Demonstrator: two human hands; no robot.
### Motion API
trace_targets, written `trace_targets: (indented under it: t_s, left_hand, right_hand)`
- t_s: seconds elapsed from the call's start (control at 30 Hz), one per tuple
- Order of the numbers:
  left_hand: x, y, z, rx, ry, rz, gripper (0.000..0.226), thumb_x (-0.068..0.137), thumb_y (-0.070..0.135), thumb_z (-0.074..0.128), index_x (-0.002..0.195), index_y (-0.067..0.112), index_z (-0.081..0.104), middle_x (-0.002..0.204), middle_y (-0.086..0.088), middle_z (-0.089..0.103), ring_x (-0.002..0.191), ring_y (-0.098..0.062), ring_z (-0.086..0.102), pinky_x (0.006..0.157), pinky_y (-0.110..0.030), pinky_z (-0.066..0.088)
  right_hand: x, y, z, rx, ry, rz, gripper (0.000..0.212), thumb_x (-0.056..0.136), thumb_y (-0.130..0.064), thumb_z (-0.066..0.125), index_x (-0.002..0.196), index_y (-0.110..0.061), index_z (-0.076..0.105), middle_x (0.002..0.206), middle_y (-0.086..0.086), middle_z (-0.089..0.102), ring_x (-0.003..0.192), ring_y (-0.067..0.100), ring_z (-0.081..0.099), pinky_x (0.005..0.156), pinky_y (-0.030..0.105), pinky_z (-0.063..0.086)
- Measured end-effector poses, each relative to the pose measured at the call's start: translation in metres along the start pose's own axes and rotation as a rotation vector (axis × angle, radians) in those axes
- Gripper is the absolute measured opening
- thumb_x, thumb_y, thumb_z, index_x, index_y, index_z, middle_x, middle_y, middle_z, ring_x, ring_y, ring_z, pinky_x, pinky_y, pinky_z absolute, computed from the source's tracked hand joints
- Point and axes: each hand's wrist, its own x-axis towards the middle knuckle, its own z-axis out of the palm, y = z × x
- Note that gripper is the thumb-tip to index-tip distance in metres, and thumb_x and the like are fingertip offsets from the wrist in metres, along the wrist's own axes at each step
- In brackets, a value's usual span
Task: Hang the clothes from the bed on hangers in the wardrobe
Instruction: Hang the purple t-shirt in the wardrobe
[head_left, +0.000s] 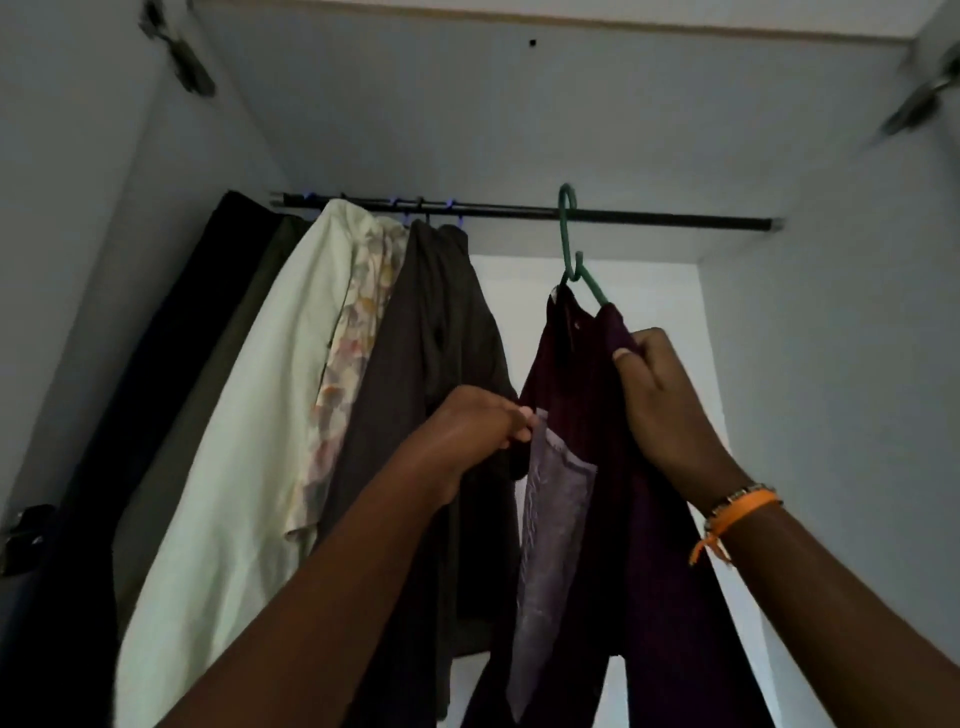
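A dark maroon garment (576, 395) with a pale lilac inner pocket hangs on a green hanger (569, 244), whose hook sits over the black wardrobe rail (665, 218). My left hand (483, 431) pinches the garment's left edge beside the pocket. My right hand (660, 395) grips the garment's upper right side just below the hanger's arm. Both arms reach up from the bottom of the view.
Several garments hang at the rail's left: a black one, an olive one, a white one (249, 415), a floral one (343, 364) and a dark grey one (436, 332). The rail's right stretch is bare. Grey wardrobe walls stand on both sides, with door hinges (187, 67) up top.
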Motion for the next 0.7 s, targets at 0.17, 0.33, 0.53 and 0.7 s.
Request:
trace_targets:
  t_s: [0.17,0.33,0.53,0.7]
  left_hand:
    - [0.085,-0.016,0.009,-0.027,0.13,0.016,0.017,0.092,0.013,0.055,0.096,0.007,0.071,0.08,0.001,0.065,0.069,-0.004,0.053,0.058,-0.016,0.041]
    - [0.162,-0.029,0.009,0.052,0.203,0.086,0.023,0.097,0.007,0.045,0.092,0.011,0.068,0.075,0.002,0.061,0.067,-0.008,0.051,0.06,-0.018,0.04]
    - [0.238,-0.027,-0.001,0.11,0.254,0.163,0.03,0.098,0.003,0.04,0.079,0.012,0.061,0.072,0.001,0.055,0.061,-0.008,0.046,0.055,-0.016,0.037]
    - [0.271,-0.029,-0.009,0.195,0.258,0.183,0.023,0.099,0.006,0.041,0.107,0.006,0.063,0.078,0.0,0.056,0.069,-0.009,0.049,0.064,-0.018,0.043]
  right_hand:
    - [0.107,0.068,0.066,-0.049,-0.027,-0.023,0.018,0.096,-0.024,0.037,0.087,-0.01,0.042,0.073,-0.002,0.043,0.069,0.017,0.042,0.071,0.037,0.035]
    - [0.21,0.113,0.111,-0.058,-0.058,-0.039,0.026,0.083,-0.035,0.035,0.062,-0.02,0.028,0.058,-0.003,0.032,0.052,0.014,0.026,0.055,0.031,0.016]
    - [0.3,0.137,0.137,-0.036,-0.09,-0.008,0.036,0.095,-0.02,0.037,0.06,-0.011,0.037,0.062,0.004,0.038,0.065,0.023,0.038,0.073,0.035,0.028]
    - [0.341,0.161,0.149,0.057,-0.072,-0.026,0.038,0.095,-0.014,0.036,0.057,-0.009,0.033,0.061,0.007,0.033,0.068,0.025,0.037,0.052,0.031,0.023]
